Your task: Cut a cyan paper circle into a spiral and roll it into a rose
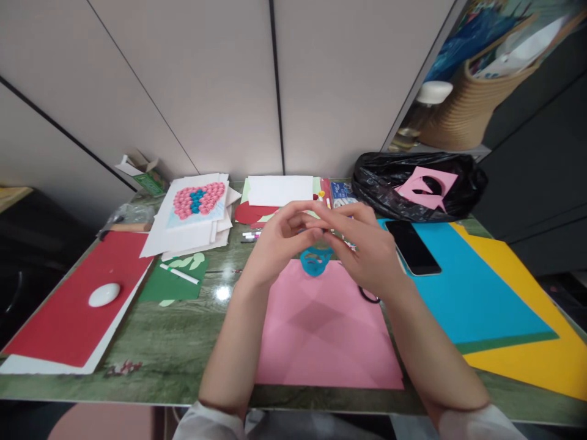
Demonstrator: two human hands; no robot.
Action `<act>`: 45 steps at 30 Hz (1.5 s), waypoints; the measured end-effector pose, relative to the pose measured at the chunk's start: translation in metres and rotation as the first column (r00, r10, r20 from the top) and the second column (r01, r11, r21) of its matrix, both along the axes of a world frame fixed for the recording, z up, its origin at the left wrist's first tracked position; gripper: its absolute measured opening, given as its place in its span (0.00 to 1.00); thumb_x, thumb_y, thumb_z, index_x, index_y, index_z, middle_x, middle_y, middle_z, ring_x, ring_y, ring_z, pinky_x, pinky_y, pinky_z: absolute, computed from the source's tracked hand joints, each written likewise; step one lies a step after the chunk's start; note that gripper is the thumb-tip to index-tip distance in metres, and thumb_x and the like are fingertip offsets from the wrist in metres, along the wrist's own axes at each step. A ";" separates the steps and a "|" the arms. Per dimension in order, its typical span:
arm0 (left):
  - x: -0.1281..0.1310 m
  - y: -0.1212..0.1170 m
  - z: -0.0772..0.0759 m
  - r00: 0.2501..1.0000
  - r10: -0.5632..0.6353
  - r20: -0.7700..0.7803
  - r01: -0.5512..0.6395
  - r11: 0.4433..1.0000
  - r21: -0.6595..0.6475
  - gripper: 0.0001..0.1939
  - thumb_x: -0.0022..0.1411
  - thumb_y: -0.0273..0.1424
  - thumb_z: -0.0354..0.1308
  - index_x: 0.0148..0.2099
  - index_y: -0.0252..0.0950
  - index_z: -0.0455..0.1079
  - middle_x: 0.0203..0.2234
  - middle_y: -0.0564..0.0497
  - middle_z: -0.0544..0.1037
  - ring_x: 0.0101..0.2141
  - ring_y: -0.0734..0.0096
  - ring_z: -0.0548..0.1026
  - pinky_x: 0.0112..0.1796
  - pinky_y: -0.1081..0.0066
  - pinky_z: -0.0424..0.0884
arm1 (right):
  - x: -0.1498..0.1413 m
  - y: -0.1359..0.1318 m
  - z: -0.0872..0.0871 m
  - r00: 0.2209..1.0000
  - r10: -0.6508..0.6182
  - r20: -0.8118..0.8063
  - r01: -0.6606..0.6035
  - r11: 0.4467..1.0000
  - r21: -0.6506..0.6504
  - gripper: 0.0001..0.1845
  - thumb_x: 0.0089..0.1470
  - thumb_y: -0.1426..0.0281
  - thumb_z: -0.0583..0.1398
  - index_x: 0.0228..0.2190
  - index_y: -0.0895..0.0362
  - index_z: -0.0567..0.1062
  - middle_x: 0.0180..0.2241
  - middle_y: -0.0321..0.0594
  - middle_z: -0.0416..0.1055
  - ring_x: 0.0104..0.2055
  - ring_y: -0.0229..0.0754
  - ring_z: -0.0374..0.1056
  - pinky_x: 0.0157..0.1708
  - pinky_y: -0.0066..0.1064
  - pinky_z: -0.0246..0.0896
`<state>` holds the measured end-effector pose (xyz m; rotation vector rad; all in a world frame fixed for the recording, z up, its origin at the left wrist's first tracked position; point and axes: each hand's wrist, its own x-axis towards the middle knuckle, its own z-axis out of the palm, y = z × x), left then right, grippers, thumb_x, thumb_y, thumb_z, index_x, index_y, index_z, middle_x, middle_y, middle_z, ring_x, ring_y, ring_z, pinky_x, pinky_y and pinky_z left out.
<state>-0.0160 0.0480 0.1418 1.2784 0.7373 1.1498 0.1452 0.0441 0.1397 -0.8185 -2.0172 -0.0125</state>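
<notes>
Meeting at the fingertips, left hand (285, 239) and right hand (370, 247) are bending their fingers; cannot tell whether either is pinching anything | teal openwork piece (314, 267) is showing just below them, at pink sheet's (330, 348) far edge | sheet is lying on worktop (169, 342) | phone (413, 247) is resting rightward on blue sheet (477, 299)

The green table (165, 342) carries pink paper (330, 330) and yellow paper (543, 363).

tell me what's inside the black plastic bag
Pink cut paper shows at the top of the black plastic bag; whatever lies beneath it or in the dark folds is hidden.
</notes>
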 end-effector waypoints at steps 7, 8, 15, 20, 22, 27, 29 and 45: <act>0.004 -0.001 -0.002 0.999 -0.040 0.016 0.040 0.998 -0.040 0.18 0.55 0.30 0.62 0.49 0.40 0.68 0.33 0.51 0.76 0.37 0.70 0.75 0.38 0.69 0.70 | 0.002 0.002 -0.002 0.991 -0.037 -0.125 0.045 0.997 0.067 0.33 0.52 0.79 0.60 0.57 0.43 0.63 0.32 0.31 0.77 0.36 0.40 0.64 0.38 0.36 0.64; 0.005 0.000 -0.003 0.998 -0.051 0.029 0.052 0.998 -0.047 0.18 0.55 0.30 0.63 0.48 0.41 0.68 0.33 0.51 0.76 0.37 0.69 0.75 0.37 0.70 0.70 | 0.002 0.002 -0.001 0.991 -0.040 -0.130 0.051 0.996 0.077 0.33 0.52 0.79 0.60 0.56 0.43 0.64 0.32 0.31 0.77 0.35 0.40 0.64 0.37 0.36 0.65; 0.009 0.001 -0.004 0.985 -0.141 0.099 0.152 0.982 -0.109 0.18 0.54 0.29 0.63 0.48 0.39 0.69 0.33 0.50 0.74 0.36 0.70 0.73 0.35 0.71 0.70 | 0.004 0.000 0.001 0.991 -0.080 -0.110 0.092 0.989 0.117 0.29 0.52 0.78 0.59 0.53 0.44 0.68 0.27 0.33 0.74 0.33 0.40 0.64 0.34 0.35 0.64; 0.012 0.001 -0.004 0.978 -0.147 0.147 0.163 0.981 -0.107 0.19 0.53 0.28 0.64 0.48 0.37 0.69 0.32 0.50 0.73 0.35 0.72 0.72 0.36 0.72 0.69 | 0.005 -0.002 0.002 0.993 -0.080 -0.087 0.091 0.987 0.130 0.28 0.50 0.79 0.61 0.52 0.47 0.69 0.27 0.33 0.74 0.33 0.40 0.62 0.34 0.35 0.63; 0.013 0.001 -0.004 0.977 -0.144 0.158 0.161 0.982 -0.097 0.18 0.53 0.27 0.64 0.47 0.37 0.69 0.31 0.51 0.73 0.35 0.73 0.72 0.35 0.73 0.69 | 0.005 -0.002 0.003 0.994 -0.077 -0.083 0.087 0.988 0.129 0.29 0.50 0.79 0.61 0.52 0.47 0.68 0.28 0.33 0.74 0.33 0.40 0.62 0.35 0.36 0.63; 0.011 -0.001 -0.002 0.973 -0.121 0.196 0.148 0.981 -0.126 0.16 0.53 0.26 0.63 0.46 0.38 0.70 0.29 0.53 0.73 0.33 0.74 0.73 0.33 0.74 0.70 | 0.006 -0.002 0.005 0.994 -0.052 -0.098 0.063 0.992 0.109 0.32 0.50 0.78 0.61 0.55 0.44 0.65 0.31 0.32 0.75 0.35 0.41 0.65 0.36 0.37 0.65; 0.011 -0.001 -0.001 0.975 -0.103 0.197 0.132 0.981 -0.140 0.16 0.53 0.26 0.63 0.45 0.39 0.71 0.30 0.53 0.73 0.33 0.74 0.73 0.33 0.74 0.70 | 0.006 -0.003 0.005 0.994 -0.045 -0.102 0.054 0.995 0.082 0.33 0.50 0.78 0.61 0.55 0.43 0.64 0.33 0.32 0.76 0.36 0.41 0.66 0.38 0.38 0.65; 0.002 0.001 -0.004 0.999 -0.049 0.022 0.050 0.996 -0.070 0.19 0.53 0.30 0.64 0.48 0.39 0.68 0.30 0.52 0.77 0.31 0.74 0.74 0.32 0.75 0.69 | 0.005 -0.005 0.006 0.992 -0.025 0.122 0.025 1.000 0.000 0.21 0.58 0.76 0.56 0.52 0.50 0.69 0.36 0.38 0.75 0.41 0.40 0.67 0.42 0.36 0.62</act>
